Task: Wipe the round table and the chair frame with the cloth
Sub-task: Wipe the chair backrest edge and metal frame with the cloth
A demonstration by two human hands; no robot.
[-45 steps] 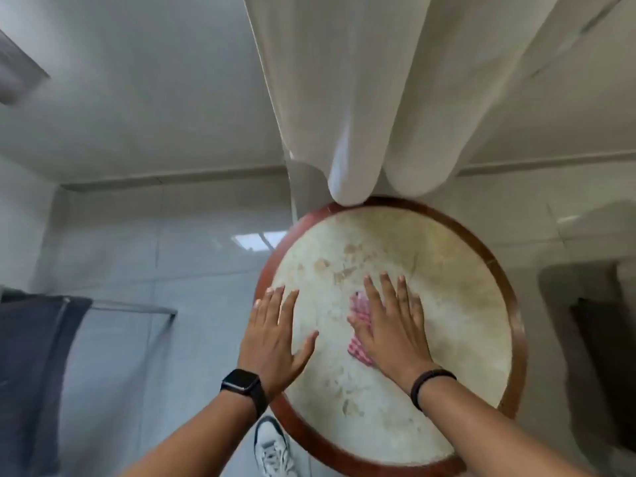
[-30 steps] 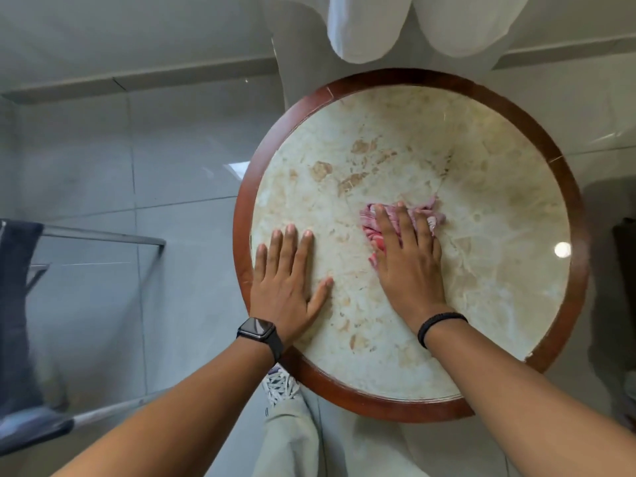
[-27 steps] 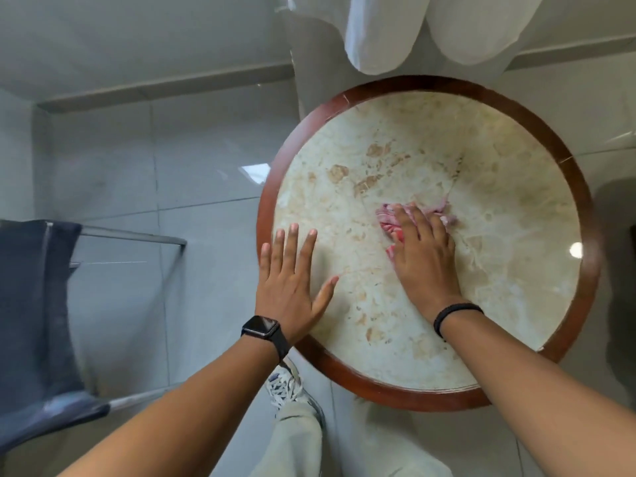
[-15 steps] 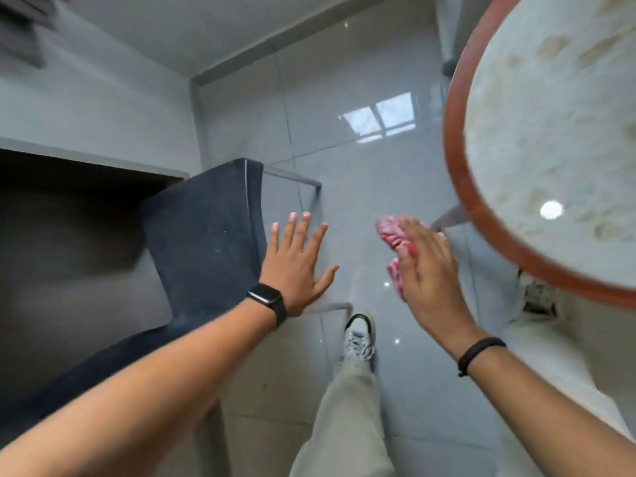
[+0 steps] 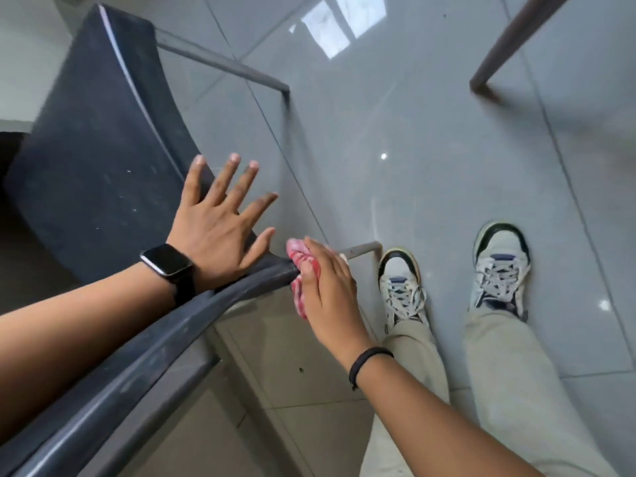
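The right hand [image 5: 328,290] presses a bunched red-and-white cloth [image 5: 303,270] against the near end of the dark chair frame [image 5: 179,321], where a thin metal bar [image 5: 361,250] bends off to the right. The left hand [image 5: 220,228] is spread flat with fingers splayed over the dark chair seat [image 5: 93,156], a black watch [image 5: 168,265] on its wrist. Right of the chair, two pale sneakers [image 5: 401,287] stand on glossy grey floor tiles [image 5: 395,115]. A brown table leg [image 5: 509,43] slants at far right.

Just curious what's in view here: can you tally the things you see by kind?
Hands: 2, left hand and right hand
Cloth: 1
Chair: 1
Shoes: 2, and
Watch: 1
Wristband: 1
Total: 8
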